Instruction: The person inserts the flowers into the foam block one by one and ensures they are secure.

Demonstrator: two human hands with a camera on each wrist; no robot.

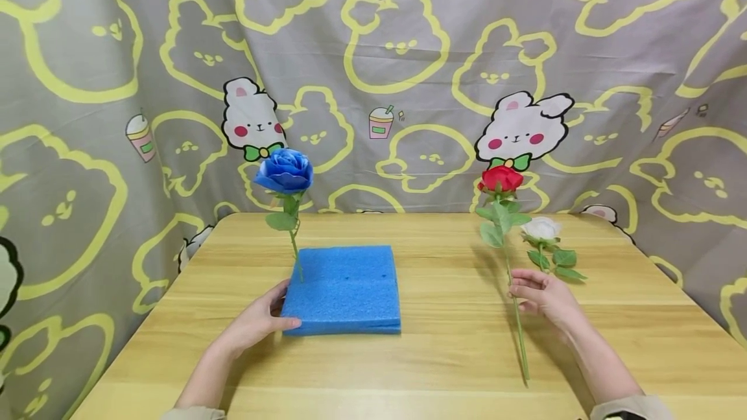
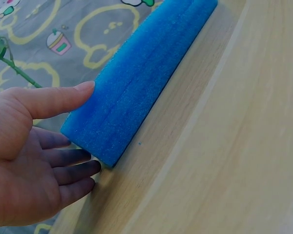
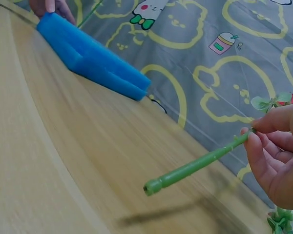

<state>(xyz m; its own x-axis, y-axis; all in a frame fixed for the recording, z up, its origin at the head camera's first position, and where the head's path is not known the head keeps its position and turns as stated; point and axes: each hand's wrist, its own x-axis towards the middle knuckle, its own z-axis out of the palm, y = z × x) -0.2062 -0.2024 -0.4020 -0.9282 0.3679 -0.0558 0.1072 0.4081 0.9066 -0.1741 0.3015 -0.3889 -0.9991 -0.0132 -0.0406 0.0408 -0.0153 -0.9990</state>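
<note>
Blue foam fills the lower middle of the head view: a square block [image 1: 350,293] flat on the wooden table [image 1: 443,361]. We see a blue rose [image 1: 286,172] standing in it, its green stem entering near the block's far left corner and leaning slightly left. At the block's near left corner is the left hand [image 1: 253,324], its thumb straight against the foam and its fingers loosely extended, well spread from the thumb, beside the left edge; we see them touching the corner rather than wrapped round it.

Right of centre, we find the right hand [image 1: 551,300] pinching the stem [image 3: 200,168] of a red rose [image 1: 500,179] between thumb and fingertips, the gap closed on it. The bloom points up the frame; in the right wrist view we see the stem's cut end raised above the tabletop. A white rose [image 1: 541,229] lies just beyond that hand, near the table's far right.
</note>
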